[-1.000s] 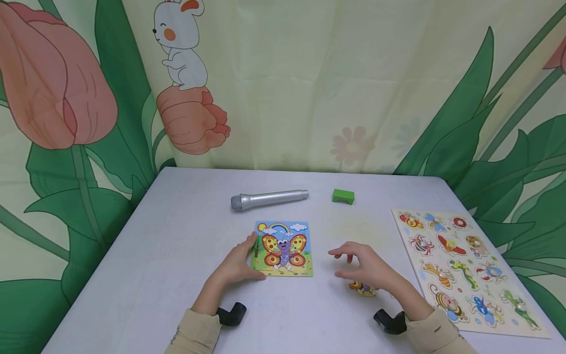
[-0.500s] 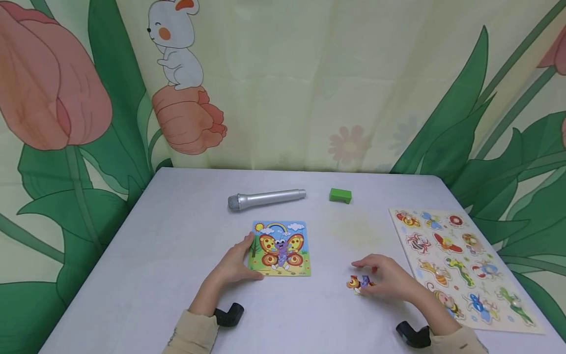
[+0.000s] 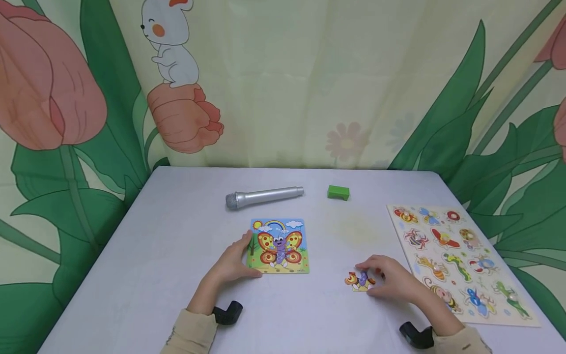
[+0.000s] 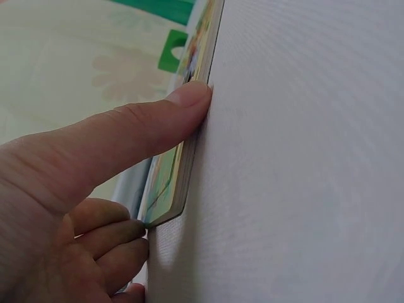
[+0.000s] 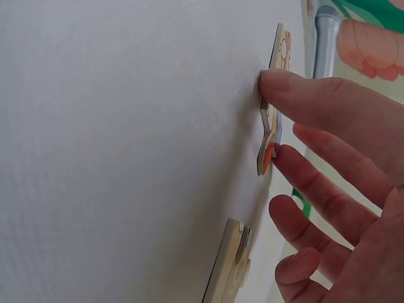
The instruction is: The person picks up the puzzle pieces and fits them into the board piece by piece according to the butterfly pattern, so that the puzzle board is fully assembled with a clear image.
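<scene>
A square butterfly puzzle [image 3: 279,248] lies flat on the table in the head view. My left hand [image 3: 231,263] holds its near left corner, with the thumb along the near edge and fingers at the left side. In the left wrist view the thumb presses the edge of the butterfly puzzle [image 4: 165,183]. To the right, my right hand [image 3: 393,279] pinches a small orange and purple puzzle piece [image 3: 359,281] at the tabletop. The right wrist view shows this puzzle piece [image 5: 268,158] edge-on between thumb and fingers, its picture mostly hidden.
An insect peg puzzle board [image 3: 464,265] lies at the right, close to my right forearm. Toward the back are a silver microphone [image 3: 265,196] and a green arch block [image 3: 338,192]. A patterned curtain [image 3: 283,88] hangs behind the white-covered table [image 3: 146,246].
My right hand has moved right and down to the small puzzle piece and closed its fingers about it. The left hand stays at the butterfly puzzle. The head view has shifted slightly.
</scene>
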`<state>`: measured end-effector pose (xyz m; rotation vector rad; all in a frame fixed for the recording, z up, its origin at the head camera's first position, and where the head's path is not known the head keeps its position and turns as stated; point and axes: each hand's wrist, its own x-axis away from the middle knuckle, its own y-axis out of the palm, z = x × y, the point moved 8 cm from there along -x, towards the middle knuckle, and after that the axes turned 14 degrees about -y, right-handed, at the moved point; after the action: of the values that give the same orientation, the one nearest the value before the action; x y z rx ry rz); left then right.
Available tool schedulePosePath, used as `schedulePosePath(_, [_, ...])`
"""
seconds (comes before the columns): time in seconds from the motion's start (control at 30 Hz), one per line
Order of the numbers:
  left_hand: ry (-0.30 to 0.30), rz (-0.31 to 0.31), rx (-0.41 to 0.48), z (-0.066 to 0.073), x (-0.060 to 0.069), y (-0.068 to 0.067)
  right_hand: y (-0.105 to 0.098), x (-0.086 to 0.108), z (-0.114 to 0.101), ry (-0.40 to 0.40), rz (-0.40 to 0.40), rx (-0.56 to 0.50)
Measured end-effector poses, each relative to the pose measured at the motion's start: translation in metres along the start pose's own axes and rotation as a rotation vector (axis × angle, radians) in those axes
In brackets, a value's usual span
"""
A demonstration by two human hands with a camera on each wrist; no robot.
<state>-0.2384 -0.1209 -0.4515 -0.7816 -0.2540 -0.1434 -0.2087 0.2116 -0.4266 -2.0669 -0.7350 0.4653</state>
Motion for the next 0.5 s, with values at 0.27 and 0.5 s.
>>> schedulePosePath(0.27, [0.014, 0.0, -0.006, 0.0, 0.0, -0.001, -0.002, -0.006, 0.0, 0.017, -0.008, 0.029])
schedulePosePath(0.5, [0.023, -0.005, -0.003, -0.001, -0.001, 0.0, -0.005, -0.019, -0.01, -0.013, 0.021, 0.096])
